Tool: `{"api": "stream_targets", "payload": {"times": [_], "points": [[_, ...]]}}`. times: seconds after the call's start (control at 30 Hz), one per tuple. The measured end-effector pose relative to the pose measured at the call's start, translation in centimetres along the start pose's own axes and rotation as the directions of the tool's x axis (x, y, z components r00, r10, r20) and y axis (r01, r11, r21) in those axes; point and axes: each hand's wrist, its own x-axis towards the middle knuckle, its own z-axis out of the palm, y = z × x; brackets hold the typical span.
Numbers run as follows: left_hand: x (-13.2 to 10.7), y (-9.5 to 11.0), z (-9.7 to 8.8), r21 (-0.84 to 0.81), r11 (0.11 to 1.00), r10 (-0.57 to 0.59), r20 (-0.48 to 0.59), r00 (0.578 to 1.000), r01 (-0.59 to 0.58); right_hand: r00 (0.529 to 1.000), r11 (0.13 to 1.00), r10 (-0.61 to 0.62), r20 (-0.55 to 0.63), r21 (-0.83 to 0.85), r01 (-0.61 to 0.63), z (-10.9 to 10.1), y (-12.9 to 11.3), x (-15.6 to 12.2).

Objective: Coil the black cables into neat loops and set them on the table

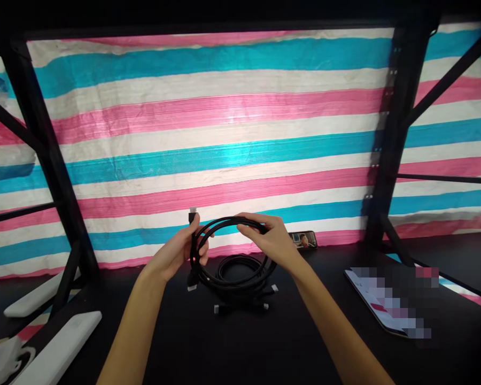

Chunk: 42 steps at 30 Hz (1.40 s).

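Note:
A black cable [223,220], wound into a loose coil, is held upright above the table between my two hands. My left hand [178,252] grips the coil's left side, fingers wrapped round it. One plug [192,216] with a pale tip sticks up beside the left thumb; another plug [192,279] hangs below that hand. My right hand [270,238] has its thumb and fingers closed on the coil's upper right. Behind and below it, a second black cable coil [240,259] lies on the table, with several pale-tipped plugs [221,309] in front, partly overlapped by the held coil.
Behind the right hand a phone [311,239] leans at the table's back. A flat device [374,302], partly pixelated, lies to the right. Long white objects [62,347] and a white item with a cord [2,359] are at left. Black frame posts [48,144] flank a striped sheet [224,123].

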Motion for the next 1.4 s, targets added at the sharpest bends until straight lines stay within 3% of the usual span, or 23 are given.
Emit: {"api": "stream_targets", "payload": {"times": [0.13, 0.2, 0.3, 0.4, 0.57, 0.67, 0.8, 0.87, 0.97, 1.1, 1.23, 1.3, 1.4], "points": [[0.2, -0.4, 0.5, 0.085, 0.996, 0.015, -0.112, 0.994, -0.005, 0.989, 0.999, -0.038, 0.146, -0.031, 0.043, 0.0, 0.1, -0.1], [0.4, -0.8, 1.6, 0.144, 0.990, 0.019, -0.102, 0.995, -0.004, 0.977, 0.988, -0.079, 0.200, -0.117, 0.104, 0.2, 0.0, -0.3], [0.8, -1.4, 3.6, 0.233, 0.972, 0.008, -0.072, 0.997, 0.010, 0.977, 0.952, -0.139, 0.165, -0.249, 0.177, 0.7, 0.0, -0.6], [0.9, -1.5, 4.4, 0.294, 0.955, 0.075, -0.125, 0.989, -0.035, 0.986, 0.958, -0.152, 0.070, -0.236, 0.164, 1.3, 0.3, -0.6], [0.2, -0.3, 2.5, 0.432, 0.902, 0.061, -0.096, 0.994, -0.014, 0.998, 0.995, -0.058, 0.008, -0.078, 0.059, 2.1, 1.1, -0.4], [-0.4, 0.3, 0.8, 0.434, 0.900, 0.106, -0.160, 0.981, -0.027, 0.999, 1.000, 0.022, 0.043, 0.013, -0.023, 2.3, 1.1, -0.4], [-0.6, 0.7, -0.3, 0.213, 0.964, 0.220, -0.318, 0.922, -0.157, 0.975, 0.941, 0.135, 0.176, 0.285, -0.182, 2.5, 0.5, -0.5], [-0.3, 0.7, 0.1, -0.011, 0.967, 0.233, -0.365, 0.901, -0.255, 0.961, 0.837, 0.193, 0.196, 0.479, -0.265, 2.8, 0.4, -0.5], [0.5, 0.1, 1.5, -0.269, 0.903, 0.197, -0.435, 0.879, -0.336, 0.945, 0.675, 0.294, 0.141, 0.670, -0.310, 2.9, 0.7, -0.2], [1.8, -1.2, 3.3, -0.443, 0.839, 0.109, -0.432, 0.895, -0.316, 0.903, 0.551, 0.413, 0.117, 0.758, -0.350, 1.4, 1.1, 0.5], [2.7, -2.1, 3.5, -0.613, 0.738, 0.007, -0.412, 0.911, -0.282, 0.879, 0.459, 0.395, 0.267, 0.771, -0.440, 0.3, 0.8, 0.9], [2.9, -2.3, 3.2, -0.679, 0.678, -0.050, -0.424, 0.904, -0.281, 0.873, 0.442, 0.385, 0.299, 0.771, -0.459, 0.8, 0.5, 0.7], [3.3, -2.7, 3.0, -0.718, 0.616, -0.101, -0.480, 0.872, -0.324, 0.868, 0.425, 0.427, 0.255, 0.791, -0.441, 2.4, 0.3, 0.3]]}}
